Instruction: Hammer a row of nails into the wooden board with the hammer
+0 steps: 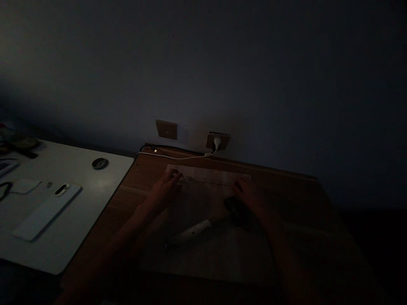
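Observation:
In the dim head view, a thin strand with small shiny spots (203, 181) runs nearly straight across the far part of a pale sheet (203, 258). It may be a chain; the light is too low to be sure. At its left end my left hand (168, 185) has its fingers closed on it. My right hand (247, 192) pinches the other end. Below the strand lies a hammer-like tool (193, 230) with a white handle and a dark head close to my right wrist. Shadow hides the details of my fingertips.
The sheet lies on a wooden table (127, 199) against the wall. A white plug sits in a wall socket (218, 140), its white cable (184, 158) trailing left. On the white table (89, 203) at left are a white phone (47, 214) and a tape roll (100, 163).

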`<state>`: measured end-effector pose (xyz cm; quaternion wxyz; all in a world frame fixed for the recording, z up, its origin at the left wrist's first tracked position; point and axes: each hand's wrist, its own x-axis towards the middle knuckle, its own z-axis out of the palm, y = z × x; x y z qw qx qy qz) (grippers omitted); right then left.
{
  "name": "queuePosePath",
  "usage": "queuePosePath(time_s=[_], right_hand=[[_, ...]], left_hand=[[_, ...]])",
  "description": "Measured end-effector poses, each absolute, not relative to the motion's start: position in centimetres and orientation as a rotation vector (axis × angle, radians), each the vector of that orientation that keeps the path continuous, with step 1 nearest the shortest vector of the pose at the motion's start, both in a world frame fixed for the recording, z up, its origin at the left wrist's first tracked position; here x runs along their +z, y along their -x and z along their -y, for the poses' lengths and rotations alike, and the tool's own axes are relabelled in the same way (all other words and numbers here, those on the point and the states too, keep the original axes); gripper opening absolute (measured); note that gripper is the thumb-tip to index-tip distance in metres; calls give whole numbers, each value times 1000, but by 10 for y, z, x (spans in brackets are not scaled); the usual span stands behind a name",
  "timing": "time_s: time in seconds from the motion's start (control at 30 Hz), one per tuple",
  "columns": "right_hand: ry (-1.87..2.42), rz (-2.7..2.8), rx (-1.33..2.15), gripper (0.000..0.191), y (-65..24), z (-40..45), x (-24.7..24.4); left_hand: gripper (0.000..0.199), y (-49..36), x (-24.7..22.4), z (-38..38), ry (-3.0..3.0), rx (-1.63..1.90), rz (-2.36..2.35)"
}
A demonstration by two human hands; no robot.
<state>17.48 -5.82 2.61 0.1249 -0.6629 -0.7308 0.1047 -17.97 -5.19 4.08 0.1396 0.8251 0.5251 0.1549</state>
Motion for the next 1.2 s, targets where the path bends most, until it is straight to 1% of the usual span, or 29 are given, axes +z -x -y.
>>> queuePosePath(time_s=[0.1,0.23,0.37,0.47,0.53,0.7,0.9,1.2], right_hand=[[1878,2204,313,23,-174,54,29],[1833,2289,349,20,-169,49,31],[1815,2374,391,17,-159,43,30],[1798,2415,407,19,-153,40,34],[1790,2427,417,20,-151,40,40],[1791,2404,452,24,-144,39,58],[1801,2383,571,17,-127,34,61],[1762,2191,794,15,-119,31,54]], left_hand=[[34,169,38,32,-2338,431,-1415],[32,161,37,20,-2344,436,-1321],[29,165,42,12,-2310,496,-1353],[21,171,48,7,-2272,558,-1413],[21,172,49,5,-2268,551,-1411],[24,161,43,5,-2334,445,-1315],[23,152,37,1,-2393,329,-1226],[20,152,35,-6,-2280,380,-1182]])
